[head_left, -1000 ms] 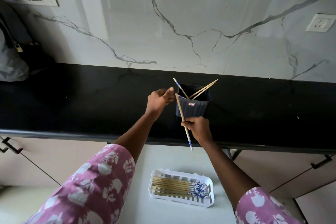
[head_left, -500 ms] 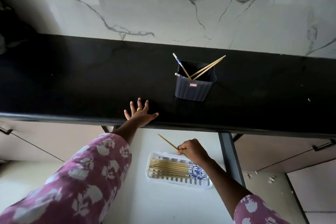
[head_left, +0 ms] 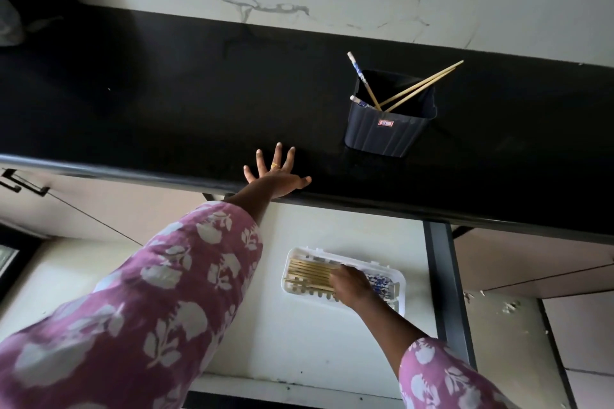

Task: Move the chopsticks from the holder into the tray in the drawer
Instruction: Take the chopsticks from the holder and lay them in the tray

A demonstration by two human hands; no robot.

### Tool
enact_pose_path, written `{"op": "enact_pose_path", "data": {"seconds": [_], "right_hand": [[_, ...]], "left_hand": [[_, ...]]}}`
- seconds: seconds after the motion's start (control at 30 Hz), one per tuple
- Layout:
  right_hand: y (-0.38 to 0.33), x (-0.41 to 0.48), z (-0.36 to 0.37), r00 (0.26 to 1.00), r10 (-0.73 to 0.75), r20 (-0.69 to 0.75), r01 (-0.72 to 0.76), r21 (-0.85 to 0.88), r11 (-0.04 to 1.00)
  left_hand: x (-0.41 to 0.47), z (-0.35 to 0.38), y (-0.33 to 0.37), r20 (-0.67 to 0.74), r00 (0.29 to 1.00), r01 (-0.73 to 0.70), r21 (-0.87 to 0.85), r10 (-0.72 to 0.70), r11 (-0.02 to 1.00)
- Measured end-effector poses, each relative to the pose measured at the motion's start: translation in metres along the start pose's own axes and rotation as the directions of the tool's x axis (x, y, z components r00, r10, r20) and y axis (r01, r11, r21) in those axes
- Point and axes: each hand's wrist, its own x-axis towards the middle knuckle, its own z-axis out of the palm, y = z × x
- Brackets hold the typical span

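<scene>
The dark blue ribbed plastic holder [head_left: 387,134], marked with a small red label, stands upright on the black table [head_left: 166,93]. Four bamboo chopsticks [head_left: 422,85] lean inside it: two tilt right, past the rim, and two tilt left, showing blue-and-white patterned ends. The white slotted plastic tray [head_left: 400,279] lies flat in the open white drawer [head_left: 299,342] below the table edge. It contains stored chopsticks [head_left: 309,272] laid side by side, lengthwise, patterned ends right.
</scene>
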Motion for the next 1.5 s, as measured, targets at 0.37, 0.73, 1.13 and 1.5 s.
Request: {"op": "enact_pose_path", "data": {"seconds": [0.37, 0.73, 1.13, 1.5], "right_hand": [[-0.011, 0.011, 0.006, 0.999, -0.045, -0.031, 0.043, -0.042, 0.998], [-0.004, 0.007, 0.007, 0.993, -0.046, -0.104, 0.043, -0.029, 0.999], [0.047, -0.004, -0.06, 0.805, 0.008, -0.594, 0.051, 0.083, 0.995], [0.054, -0.003, -0.205, 0.275, 0.058, -0.96, 0.187, 0.113, 0.976]], "left_hand": [[0.0, -0.002, 0.002, 0.022, 1.0, 0.015, -0.014, -0.015, 1.0], [-0.002, -0.001, 0.004, 0.012, 0.999, 0.033, -0.029, -0.032, 0.999], [-0.01, -0.003, 0.002, 0.015, 1.0, 0.012, -0.037, -0.012, 0.999], [-0.014, -0.004, 0.0, 0.011, 1.0, -0.005, -0.071, 0.006, 0.997]]}}
